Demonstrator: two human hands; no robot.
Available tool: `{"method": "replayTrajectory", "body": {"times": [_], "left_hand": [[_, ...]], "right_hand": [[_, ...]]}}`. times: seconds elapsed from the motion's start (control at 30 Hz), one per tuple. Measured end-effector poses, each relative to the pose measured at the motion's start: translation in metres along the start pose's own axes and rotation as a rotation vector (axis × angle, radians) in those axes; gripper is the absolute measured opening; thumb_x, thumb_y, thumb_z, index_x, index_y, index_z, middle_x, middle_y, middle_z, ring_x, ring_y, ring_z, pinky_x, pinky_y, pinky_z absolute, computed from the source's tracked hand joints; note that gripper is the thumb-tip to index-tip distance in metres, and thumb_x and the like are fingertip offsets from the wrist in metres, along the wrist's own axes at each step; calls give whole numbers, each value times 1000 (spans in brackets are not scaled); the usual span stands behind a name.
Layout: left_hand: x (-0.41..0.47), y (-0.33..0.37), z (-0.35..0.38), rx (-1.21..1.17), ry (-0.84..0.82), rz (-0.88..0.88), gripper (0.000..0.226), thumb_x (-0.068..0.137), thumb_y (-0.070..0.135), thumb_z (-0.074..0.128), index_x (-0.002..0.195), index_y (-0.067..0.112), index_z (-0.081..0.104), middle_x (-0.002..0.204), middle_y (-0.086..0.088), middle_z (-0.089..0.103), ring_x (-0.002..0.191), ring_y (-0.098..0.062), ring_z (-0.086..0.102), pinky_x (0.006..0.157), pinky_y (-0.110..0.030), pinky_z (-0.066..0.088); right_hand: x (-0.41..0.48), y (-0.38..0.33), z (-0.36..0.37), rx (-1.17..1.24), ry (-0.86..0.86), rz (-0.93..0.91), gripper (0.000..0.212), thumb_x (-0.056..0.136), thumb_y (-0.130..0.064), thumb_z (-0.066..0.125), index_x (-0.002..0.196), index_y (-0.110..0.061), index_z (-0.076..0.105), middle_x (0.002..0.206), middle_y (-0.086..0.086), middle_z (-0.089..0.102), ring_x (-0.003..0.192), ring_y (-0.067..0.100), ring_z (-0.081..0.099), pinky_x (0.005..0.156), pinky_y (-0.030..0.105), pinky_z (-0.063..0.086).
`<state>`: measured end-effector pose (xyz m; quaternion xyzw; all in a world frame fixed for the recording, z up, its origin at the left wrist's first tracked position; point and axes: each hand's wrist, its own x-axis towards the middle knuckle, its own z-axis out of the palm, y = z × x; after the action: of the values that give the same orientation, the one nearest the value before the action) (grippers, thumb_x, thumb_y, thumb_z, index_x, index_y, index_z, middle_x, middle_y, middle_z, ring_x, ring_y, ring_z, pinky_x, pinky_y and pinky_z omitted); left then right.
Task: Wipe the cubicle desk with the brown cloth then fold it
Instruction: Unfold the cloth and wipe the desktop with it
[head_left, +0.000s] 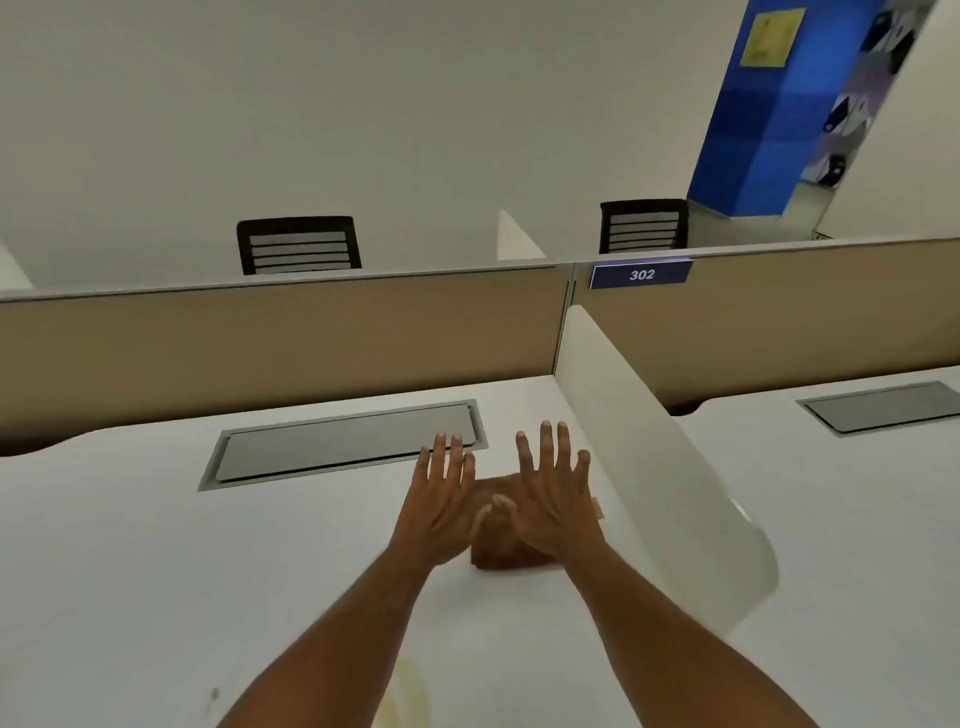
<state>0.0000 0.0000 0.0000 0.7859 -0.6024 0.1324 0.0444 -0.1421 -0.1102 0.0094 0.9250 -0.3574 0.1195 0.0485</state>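
Both hands flat, fingers spread, gripping nothing. Left hand (441, 504) and right hand (550, 499) press on folded brown cloth (511, 556). Cloth lies on white tabletop (156, 545), near right edge, beside white divider (649, 457), near grey hatch (343, 444).

Both forearms are bare, with no sleeve visible up to the lower edge of the picture. The left hand (441, 512) and the right hand (553, 501) wear no glove, ring, watch or bracelet. The fingers (545, 444) are long and slim, with short nails.
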Motion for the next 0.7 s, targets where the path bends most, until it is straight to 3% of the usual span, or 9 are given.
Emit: {"method": "replayTrajectory", "body": {"times": [0.17, 0.3, 0.43, 0.57, 0.7], "left_hand": [[2, 12, 40, -70, -123, -90, 80, 94, 62, 17, 142, 1, 37, 152, -25, 28, 142, -45, 22, 109, -57, 30], [3, 19, 61, -41, -228, -97, 78, 93, 59, 23, 140, -1, 38, 146, -29, 37, 127, -47, 43, 96, -50, 42], [6, 26, 68, -65, -232, -138, 76, 90, 58, 24, 131, -3, 46, 117, -20, 61, 94, -32, 56, 80, -41, 45], [16, 28, 76, -232, -248, -256, 74, 92, 59, 30, 139, 2, 32, 126, -13, 55, 107, -28, 52, 92, -38, 41], [26, 32, 73, -649, -264, -558, 79, 86, 48, 61, 139, 2, 25, 128, -15, 54, 113, -32, 57, 95, -42, 47]], "right_hand": [[-4, 17, 41, 12, -98, 91, 91, 84, -76, 28, 153, -22, 3, 161, 19, 0, 147, 40, -5, 113, 62, 10], [-13, 26, 58, 15, -194, 143, 86, 86, -72, 27, 152, -19, 14, 158, 23, 16, 146, 44, 9, 107, 65, 24], [-17, 35, 66, 4, -246, 181, 84, 85, -72, 24, 149, -16, 23, 152, 24, 29, 140, 46, 24, 102, 61, 31], [-15, 38, 74, 109, -201, 207, 85, 86, -69, 31, 148, -11, 24, 148, 25, 35, 133, 41, 36, 103, 52, 37], [-12, 40, 80, 157, -186, 241, 91, 85, -70, 33, 149, -7, 18, 147, 23, 35, 131, 37, 38, 107, 45, 37]]}}
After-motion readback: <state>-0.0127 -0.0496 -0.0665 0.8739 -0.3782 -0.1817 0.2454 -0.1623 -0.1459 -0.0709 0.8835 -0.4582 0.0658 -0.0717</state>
